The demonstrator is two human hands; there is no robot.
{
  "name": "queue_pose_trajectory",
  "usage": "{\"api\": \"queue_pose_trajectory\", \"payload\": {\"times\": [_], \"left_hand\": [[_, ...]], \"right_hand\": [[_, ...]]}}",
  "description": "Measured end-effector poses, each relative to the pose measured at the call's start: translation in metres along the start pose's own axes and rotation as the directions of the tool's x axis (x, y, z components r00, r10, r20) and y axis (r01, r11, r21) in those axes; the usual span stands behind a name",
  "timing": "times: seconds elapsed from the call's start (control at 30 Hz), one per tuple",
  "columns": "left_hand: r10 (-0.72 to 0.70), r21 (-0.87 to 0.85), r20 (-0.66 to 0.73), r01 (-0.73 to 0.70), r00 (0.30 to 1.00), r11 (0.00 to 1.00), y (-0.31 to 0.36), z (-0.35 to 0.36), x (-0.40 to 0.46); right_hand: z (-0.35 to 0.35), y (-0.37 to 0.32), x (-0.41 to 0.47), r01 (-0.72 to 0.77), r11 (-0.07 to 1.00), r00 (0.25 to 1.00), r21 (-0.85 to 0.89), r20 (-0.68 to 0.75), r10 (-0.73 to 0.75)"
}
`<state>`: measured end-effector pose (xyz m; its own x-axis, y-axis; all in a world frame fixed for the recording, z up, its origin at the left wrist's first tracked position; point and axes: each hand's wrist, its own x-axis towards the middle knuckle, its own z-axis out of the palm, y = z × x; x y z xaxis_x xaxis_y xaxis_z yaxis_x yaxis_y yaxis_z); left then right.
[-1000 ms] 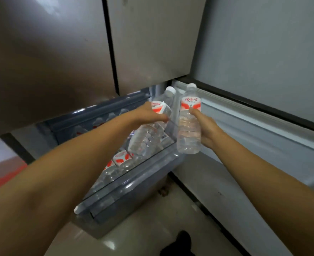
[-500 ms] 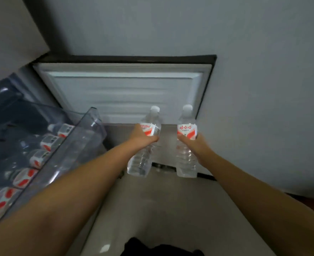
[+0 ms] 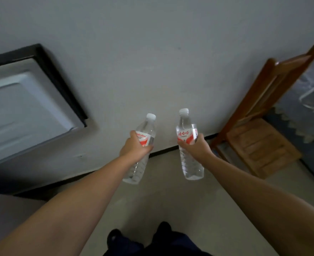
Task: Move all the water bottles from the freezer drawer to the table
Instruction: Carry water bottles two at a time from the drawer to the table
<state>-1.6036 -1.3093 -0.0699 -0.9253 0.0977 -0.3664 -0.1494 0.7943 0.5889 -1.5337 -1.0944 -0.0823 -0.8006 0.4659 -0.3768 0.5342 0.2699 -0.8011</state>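
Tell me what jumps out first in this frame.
Two clear water bottles held upright side by side at centre: the left bottle in the left hand, the right bottle in the right hand, both with red-and-white labels and white caps. A wooden chair stands against the wall at right; the open freezer door is at left.

clear bottles (image 3: 190, 163) red-white labels, brown chair (image 3: 261, 145)
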Motion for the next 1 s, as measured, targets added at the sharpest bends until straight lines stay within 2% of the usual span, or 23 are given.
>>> {"api": "queue_pose_trajectory", "payload": {"times": [0.23, 0.33, 0.5, 0.6, 0.63, 0.73, 0.83, 1.0], "left_hand": [[0.172, 0.105, 0.175, -0.192, 0.969, 0.976, 0.086, 0.061, 0.014], [0.278, 0.136, 0.286, -0.326, 0.917, 0.936, 0.130, 0.095, 0.022], [0.383, 0.110, 0.437, -0.471, 0.814, 0.875, 0.196, 0.152, 0.034], [0.448, 0.063, 0.528, -0.559, 0.722, 0.826, 0.231, 0.179, 0.042], [0.476, 0.051, 0.567, -0.605, 0.672, 0.795, 0.259, 0.196, 0.047], [0.506, 0.058, 0.611, -0.673, 0.608, 0.737, 0.289, 0.213, 0.056], [0.511, 0.061, 0.701, -0.756, 0.498, 0.652, 0.337, 0.247, 0.053], [0.501, 0.034, 0.797, -0.855, 0.336, 0.518, 0.382, 0.309, 0.010]], "right_hand": [[-0.082, 0.055, 0.003, -0.108, 0.984, 0.970, 0.139, -0.202, 0.135], [-0.115, 0.076, -0.002, -0.161, 0.963, 0.935, 0.216, -0.280, 0.219], [-0.167, 0.104, -0.001, -0.206, 0.924, 0.862, 0.321, -0.388, 0.327], [-0.192, 0.116, 0.001, -0.217, 0.900, 0.813, 0.378, -0.440, 0.381], [-0.211, 0.124, 0.004, -0.209, 0.887, 0.775, 0.413, -0.483, 0.408], [-0.230, 0.130, 0.002, -0.210, 0.881, 0.747, 0.425, -0.512, 0.425], [-0.258, 0.150, -0.008, -0.190, 0.833, 0.629, 0.519, -0.588, 0.509], [-0.288, 0.195, -0.043, -0.116, 0.739, 0.473, 0.663, -0.618, 0.628]]}}
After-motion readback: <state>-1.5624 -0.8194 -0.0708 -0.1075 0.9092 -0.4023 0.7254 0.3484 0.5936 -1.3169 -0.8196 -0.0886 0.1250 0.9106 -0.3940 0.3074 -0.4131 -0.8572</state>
